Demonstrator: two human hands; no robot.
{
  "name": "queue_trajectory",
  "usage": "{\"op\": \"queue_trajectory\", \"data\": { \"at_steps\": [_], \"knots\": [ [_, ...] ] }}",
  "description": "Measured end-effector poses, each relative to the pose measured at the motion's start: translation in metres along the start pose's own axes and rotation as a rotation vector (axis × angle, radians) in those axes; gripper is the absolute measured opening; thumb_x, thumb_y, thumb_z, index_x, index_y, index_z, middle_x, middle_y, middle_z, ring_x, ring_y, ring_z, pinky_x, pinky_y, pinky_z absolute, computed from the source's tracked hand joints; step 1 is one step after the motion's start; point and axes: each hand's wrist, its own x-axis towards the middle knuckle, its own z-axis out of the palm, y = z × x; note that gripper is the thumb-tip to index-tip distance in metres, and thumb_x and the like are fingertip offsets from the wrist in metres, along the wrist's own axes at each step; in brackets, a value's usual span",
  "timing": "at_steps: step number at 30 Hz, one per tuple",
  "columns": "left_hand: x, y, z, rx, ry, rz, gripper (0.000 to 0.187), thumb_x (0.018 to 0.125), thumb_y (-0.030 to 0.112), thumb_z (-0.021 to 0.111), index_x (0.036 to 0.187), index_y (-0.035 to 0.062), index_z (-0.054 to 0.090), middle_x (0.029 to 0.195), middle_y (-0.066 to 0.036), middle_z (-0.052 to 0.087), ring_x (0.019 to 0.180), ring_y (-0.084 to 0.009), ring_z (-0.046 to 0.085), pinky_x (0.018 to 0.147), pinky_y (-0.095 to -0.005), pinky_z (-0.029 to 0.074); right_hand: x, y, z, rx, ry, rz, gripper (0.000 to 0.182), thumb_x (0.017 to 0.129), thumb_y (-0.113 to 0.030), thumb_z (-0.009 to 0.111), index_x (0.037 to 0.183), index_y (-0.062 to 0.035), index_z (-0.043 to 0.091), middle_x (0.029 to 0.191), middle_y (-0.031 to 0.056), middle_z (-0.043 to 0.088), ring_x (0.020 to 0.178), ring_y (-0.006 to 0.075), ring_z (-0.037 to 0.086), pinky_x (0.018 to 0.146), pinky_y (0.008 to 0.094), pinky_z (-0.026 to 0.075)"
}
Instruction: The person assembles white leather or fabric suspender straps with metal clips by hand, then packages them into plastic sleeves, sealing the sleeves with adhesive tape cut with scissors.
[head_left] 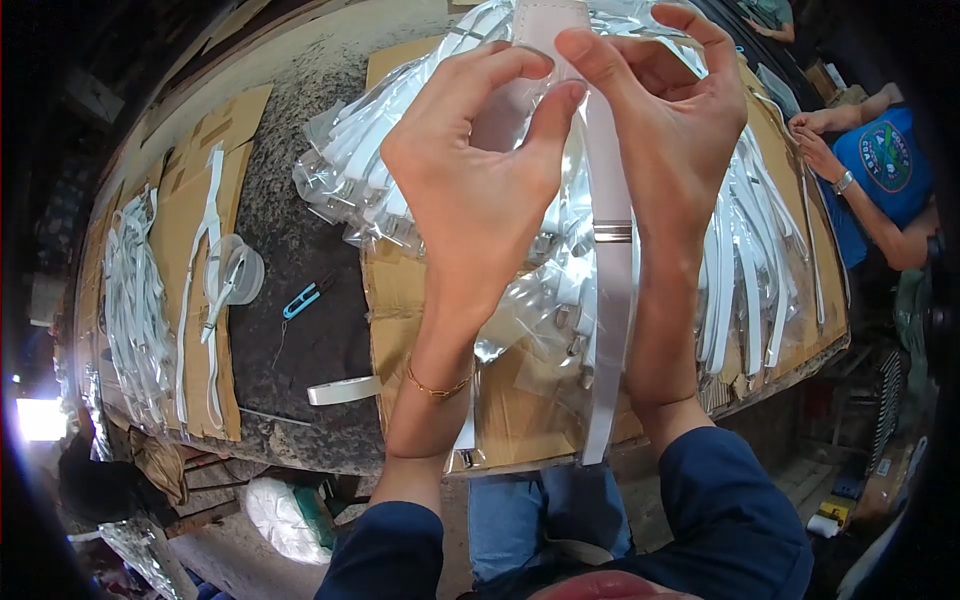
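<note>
A pair of white suspenders [605, 290] hangs in front of me, a stitched patch [550, 22] at its top and a metal slider [612, 232] on the strap. My left hand [475, 155] pinches it just below the patch, thumb and index finger curled close together. With the thumb against the patch's edge, my right hand [675, 125] grips it from the other side; some of its fingers are hidden behind. Beneath both hands lies a large pile of white straps in clear plastic bags [375, 145], with metal clips showing.
On the left, more white straps [138, 300] lie on cardboard [245, 125] beside a tape roll [245, 272]. Blue thread snips [302, 300] and a white roll [345, 390] sit on the dark tabletop. A co-worker in a blue shirt [885, 160] is at the right edge.
</note>
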Motion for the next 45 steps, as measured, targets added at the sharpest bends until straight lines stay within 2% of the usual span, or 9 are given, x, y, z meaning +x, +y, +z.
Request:
{"op": "queue_trajectory", "data": {
  "at_steps": [8,15,21,23,29,30,33,39,45],
  "knots": [
    [0.009,0.026,-0.015,-0.214,0.075,-0.372,0.018,0.076,-0.003,0.079,0.092,-0.0051,0.071,0.078,-0.005,0.068,0.070,-0.0080,0.062,0.065,-0.0197,0.050,0.000,-0.011,-0.011,0.140,-0.030,0.020,0.045,0.086,0.001,0.068,0.124,-0.0010,0.045,0.099,0.0185,0.067,0.092,0.0188,0.065,0.085,0.0286,0.051],
    [0.010,0.029,-0.021,-0.404,0.011,-0.350,0.018,0.076,-0.004,0.078,0.092,-0.0053,0.071,0.078,-0.008,0.070,0.069,-0.0121,0.067,0.067,-0.0218,0.055,-0.008,-0.029,-0.010,0.127,-0.145,0.291,0.052,0.084,0.004,0.069,0.128,-0.0023,0.042,0.100,0.0142,0.065,0.091,0.0156,0.064,0.080,0.0268,0.053],
    [0.009,0.033,-0.020,-0.380,0.011,-0.345,0.017,0.076,-0.005,0.078,0.092,-0.0051,0.071,0.079,-0.009,0.070,0.069,-0.0117,0.066,0.065,-0.0210,0.053,-0.001,-0.030,-0.005,0.222,0.065,-0.042,0.048,0.083,0.005,0.070,0.123,0.0002,0.046,0.096,0.0146,0.065,0.090,0.0153,0.064,0.078,0.0261,0.052],
    [0.008,0.034,-0.019,-0.294,0.041,-0.317,0.017,0.076,-0.004,0.078,0.092,-0.0046,0.071,0.080,-0.008,0.070,0.068,-0.0101,0.065,0.063,-0.0190,0.051,-0.004,-0.047,-0.008,0.410,0.075,0.077,0.058,0.074,0.010,0.076,0.123,0.0024,0.044,0.103,0.0154,0.061,0.086,0.0166,0.066,0.075,0.0272,0.055],
    [0.006,0.034,-0.012,-0.343,0.088,-0.324,0.018,0.076,-0.006,0.078,0.092,-0.0048,0.071,0.085,-0.006,0.068,0.070,-0.0034,0.058,0.056,-0.0145,0.042,-0.006,-0.004,-0.024,0.339,-0.287,-0.161,0.017,0.086,-0.001,0.070,0.102,0.0039,0.066,0.115,0.0181,0.066,0.105,0.0168,0.063,0.092,0.0281,0.048],
    [0.006,0.034,-0.012,-0.343,0.088,-0.323,0.018,0.076,-0.006,0.078,0.092,-0.0048,0.071,0.085,-0.006,0.068,0.070,-0.0034,0.058,0.056,-0.0145,0.042,-0.020,-0.031,-0.016,0.429,-0.301,-0.002,0.012,0.088,-0.004,0.067,0.097,0.0032,0.070,0.126,0.0206,0.060,0.115,0.0184,0.057,0.098,0.0296,0.043],
    [0.005,0.032,-0.013,-0.313,0.086,-0.319,0.022,0.076,-0.006,0.077,0.096,-0.0050,0.068,0.086,-0.006,0.068,0.072,-0.0046,0.059,0.061,-0.0153,0.045,-0.018,-0.047,0.018,0.041,0.049,0.183,0.015,0.086,-0.005,0.070,0.099,0.0029,0.069,0.125,0.0204,0.061,0.113,0.0183,0.058,0.097,0.0279,0.043],
    [0.007,0.027,-0.009,-0.387,0.135,-0.209,0.036,0.076,-0.006,0.078,0.100,0.0010,0.052,0.092,-0.016,0.070,0.081,-0.0136,0.067,0.069,-0.0226,0.055,-0.023,-0.021,-0.005,0.278,-0.279,-0.222,0.014,0.086,-0.005,0.071,0.097,0.0017,0.067,0.111,0.0140,0.065,0.105,0.0148,0.060,0.091,0.0262,0.045],
    [0.007,0.021,-0.010,-0.356,0.162,-0.265,0.039,0.072,-0.004,0.082,0.091,0.0023,0.048,0.090,-0.012,0.066,0.087,-0.0154,0.066,0.079,-0.0239,0.053,-0.013,-0.021,-0.016,0.058,-0.201,-0.011,0.016,0.088,-0.004,0.069,0.101,0.0023,0.064,0.096,0.0080,0.067,0.092,0.0104,0.061,0.083,0.0224,0.047]
  ]
}}
